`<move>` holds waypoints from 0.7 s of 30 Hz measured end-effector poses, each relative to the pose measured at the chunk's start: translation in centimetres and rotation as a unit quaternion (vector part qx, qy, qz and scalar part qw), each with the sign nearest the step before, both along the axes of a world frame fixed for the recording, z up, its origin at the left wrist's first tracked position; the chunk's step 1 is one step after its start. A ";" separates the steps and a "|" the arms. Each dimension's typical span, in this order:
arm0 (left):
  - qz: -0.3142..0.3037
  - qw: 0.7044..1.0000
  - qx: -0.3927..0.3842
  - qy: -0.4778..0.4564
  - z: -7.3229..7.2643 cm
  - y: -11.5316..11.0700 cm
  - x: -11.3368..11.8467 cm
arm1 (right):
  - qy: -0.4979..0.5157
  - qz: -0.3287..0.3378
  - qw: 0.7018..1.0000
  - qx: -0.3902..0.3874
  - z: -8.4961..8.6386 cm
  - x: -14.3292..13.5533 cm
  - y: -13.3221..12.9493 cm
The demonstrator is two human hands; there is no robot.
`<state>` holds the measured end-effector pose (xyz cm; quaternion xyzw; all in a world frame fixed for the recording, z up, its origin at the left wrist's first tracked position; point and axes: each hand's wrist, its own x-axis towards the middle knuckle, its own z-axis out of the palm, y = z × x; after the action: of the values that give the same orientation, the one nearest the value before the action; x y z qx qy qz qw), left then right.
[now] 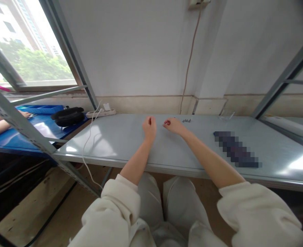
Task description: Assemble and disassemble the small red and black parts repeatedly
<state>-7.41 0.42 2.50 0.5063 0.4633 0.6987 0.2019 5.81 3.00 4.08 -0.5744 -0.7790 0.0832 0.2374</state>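
At left of centre, the white cable (83,151) runs from the power strip (101,113) over your table's (120,137) front edge; a knee or sleeve could snag it and drag the strip. Mid-frame, your left hand (149,127) is curled narrow; whether it holds anything, you cannot be told from this view. Just right of it, your right hand (173,126) is pinched narrow, possibly on something tiny, though its hold cannot be confirmed. A loose pinch could drop so small a part. The small pieces (186,120) lie right of centre, just beyond your right hand; a brushing wrist could scatter them, since the top looks slick.

Materials, left to right: the power strip is pale, hard and oblong. Your table is smooth, grey and glossy, reflecting window light. The small pieces are grey, apparently metal, their exact shape too small to read. At right, the clear container (227,116) looks like thin plastic; below it, the dark long object (236,149) is masked by blocks, its texture unreadable.
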 end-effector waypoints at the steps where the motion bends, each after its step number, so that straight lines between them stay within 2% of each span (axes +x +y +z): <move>1: -0.016 0.998 0.007 0.064 -0.3 -0.2 0.6 | -0.012 -0.006 1.000 0.003 0.0 1.1 -0.4; 3: -0.068 0.978 0.006 0.196 -0.9 -0.3 1.9 | -0.043 -0.025 0.999 0.006 -0.2 3.1 -1.2; 5: -0.112 0.942 0.003 0.318 -1.4 0.0 3.2 | -0.066 -0.057 0.996 0.001 -0.8 4.6 -1.7; 7: -0.127 0.897 -0.011 0.424 -1.6 0.6 4.3 | -0.072 -0.089 0.993 0.017 -1.4 5.5 -2.0; 9: -0.116 0.857 -0.036 0.501 -1.5 1.2 4.9 | -0.081 -0.112 0.990 0.014 -1.9 5.8 -2.2; 11: -0.096 0.834 -0.056 0.541 -1.3 1.7 5.3 | -0.096 -0.123 0.988 -0.002 -2.2 5.7 -2.4; 14: -0.076 0.817 -0.065 0.567 -1.3 2.2 5.6 | -0.116 -0.128 0.985 -0.007 -2.1 5.4 -2.8; 21: -0.040 0.816 -0.047 0.574 -1.3 2.8 6.1 | -0.141 -0.117 0.983 -0.021 -1.9 4.6 -3.5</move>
<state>-1.28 3.22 1.16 0.8238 0.5065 0.2497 -0.0491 10.40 -0.46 2.17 -0.6725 -0.7301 -0.0105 0.1211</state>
